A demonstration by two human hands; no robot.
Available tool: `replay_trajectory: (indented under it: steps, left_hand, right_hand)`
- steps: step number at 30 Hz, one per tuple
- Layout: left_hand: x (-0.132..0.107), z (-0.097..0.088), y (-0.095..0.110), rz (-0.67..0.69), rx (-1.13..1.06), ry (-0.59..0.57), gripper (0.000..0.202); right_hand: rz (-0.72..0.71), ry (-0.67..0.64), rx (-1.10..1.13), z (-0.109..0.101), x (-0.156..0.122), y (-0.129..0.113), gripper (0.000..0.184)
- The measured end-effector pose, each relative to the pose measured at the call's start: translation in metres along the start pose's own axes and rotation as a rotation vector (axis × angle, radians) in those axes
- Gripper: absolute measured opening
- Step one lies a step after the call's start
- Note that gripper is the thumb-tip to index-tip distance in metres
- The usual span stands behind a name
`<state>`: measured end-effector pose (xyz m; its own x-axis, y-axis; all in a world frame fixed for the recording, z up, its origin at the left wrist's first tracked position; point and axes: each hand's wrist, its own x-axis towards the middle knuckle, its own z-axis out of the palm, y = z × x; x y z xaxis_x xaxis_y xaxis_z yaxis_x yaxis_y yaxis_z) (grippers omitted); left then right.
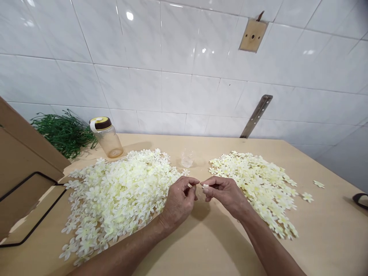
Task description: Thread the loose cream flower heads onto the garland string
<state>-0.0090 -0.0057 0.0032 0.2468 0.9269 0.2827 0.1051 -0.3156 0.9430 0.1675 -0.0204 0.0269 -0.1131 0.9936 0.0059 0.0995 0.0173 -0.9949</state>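
Note:
My left hand [179,199] and my right hand [227,193] meet above the middle of the table, fingertips almost touching. Between the thumb and fingers of the right one is a small white artificial flower [205,186]. The left thumb and forefinger are pinched together; whatever they grip, if anything, is too small to make out. A large heap of cream-white artificial flowers [120,191] lies beside my left hand. To the right spreads a flatter pile of similar flowers [258,180]. Just beyond my hands stands a small clear cup [187,158].
At the back left are a bottle [107,140] with a brown and yellow lid and a bunch of green plastic stems [64,132]. A cardboard box [25,161] stands at the left edge. A perforated metal strip [257,116] leans on the tiled wall.

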Motion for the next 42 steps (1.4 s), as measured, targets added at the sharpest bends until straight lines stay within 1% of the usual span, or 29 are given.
replay_trajectory:
  steps: [3, 5, 7, 9, 11, 14, 17, 20, 25, 29, 32, 36, 39, 42]
  left_hand:
    - [0.000, 0.000, 0.000, -0.028, 0.009, 0.002, 0.019]
    - [0.000, 0.000, -0.001, -0.041, 0.007, 0.007, 0.019]
    - [0.000, 0.000, -0.003, -0.042, 0.002, 0.007, 0.021]
    - [0.000, -0.001, -0.004, -0.037, 0.005, 0.005, 0.022]
    - [0.000, -0.001, -0.005, -0.032, 0.011, 0.006, 0.023]
    - [0.000, 0.000, -0.004, -0.031, 0.009, 0.011, 0.023]
    - [0.001, 0.000, -0.004, -0.038, 0.007, 0.014, 0.022]
    - [0.001, 0.000, -0.003, -0.052, 0.010, 0.020, 0.020]
    - [0.003, -0.002, -0.002, -0.055, 0.008, 0.012, 0.019]
    - [0.004, -0.004, -0.003, -0.051, 0.014, 0.012, 0.020]
    - [0.005, -0.004, -0.004, -0.053, 0.023, 0.018, 0.020]
    - [0.005, -0.005, -0.004, -0.059, 0.050, 0.032, 0.020]
    - [0.004, -0.006, -0.002, -0.073, 0.060, 0.029, 0.020]
    - [0.005, -0.005, -0.001, -0.085, 0.049, 0.029, 0.020]
  right_hand:
    - [-0.001, -0.006, -0.024, -0.001, -0.002, -0.003, 0.033]
    - [0.006, -0.038, -0.011, -0.001, -0.003, -0.005, 0.034]
    - [0.045, -0.071, 0.028, 0.000, -0.002, -0.004, 0.038]
    - [0.105, -0.058, 0.080, 0.001, -0.001, -0.002, 0.042]
    - [0.138, -0.016, 0.107, 0.001, 0.001, 0.001, 0.043]
    - [0.110, 0.030, 0.089, -0.001, 0.003, 0.006, 0.039]
    - [0.081, 0.019, 0.085, -0.002, 0.003, 0.006, 0.033]
    - [0.111, -0.024, 0.122, -0.003, 0.003, 0.003, 0.033]
    - [0.134, -0.017, 0.113, 0.000, 0.002, 0.003, 0.034]
    - [0.112, -0.044, 0.067, 0.006, 0.001, 0.005, 0.036]
    - [0.154, -0.053, 0.046, 0.014, 0.000, 0.004, 0.036]
    - [0.192, -0.046, 0.118, 0.024, 0.000, 0.003, 0.040]
    - [0.150, -0.033, 0.147, 0.025, 0.001, 0.004, 0.038]
    - [0.110, -0.046, 0.136, 0.022, 0.001, 0.005, 0.036]
